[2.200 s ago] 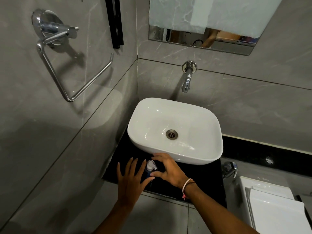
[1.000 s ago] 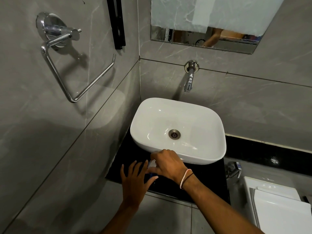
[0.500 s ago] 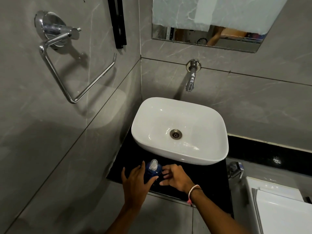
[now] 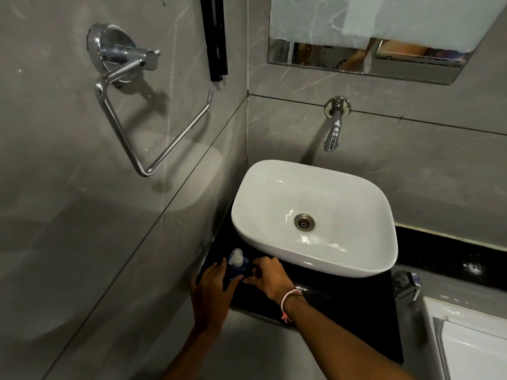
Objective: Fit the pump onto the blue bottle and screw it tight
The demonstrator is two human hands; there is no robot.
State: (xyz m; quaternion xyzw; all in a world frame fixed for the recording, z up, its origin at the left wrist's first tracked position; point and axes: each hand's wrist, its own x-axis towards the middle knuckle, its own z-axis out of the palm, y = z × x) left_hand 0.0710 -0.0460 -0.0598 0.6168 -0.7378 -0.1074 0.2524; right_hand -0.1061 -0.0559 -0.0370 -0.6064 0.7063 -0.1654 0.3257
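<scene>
The blue bottle stands on the black counter just in front of the white basin's left corner. A clear white pump sits on its top, nozzle pointing away from me. My left hand wraps the bottle's left side. From the right, my right hand touches the bottle near its neck with its fingertips. Most of the bottle's body is hidden between the two hands.
A white basin fills the counter behind the bottle, under a wall tap. A chrome towel ring juts from the left wall. A white toilet tank and a chrome valve are at the right.
My right hand came off the top of the pump and dropped to the bottle's right side. My left hand closed around the bottle. The pump now shows on the bottle.
</scene>
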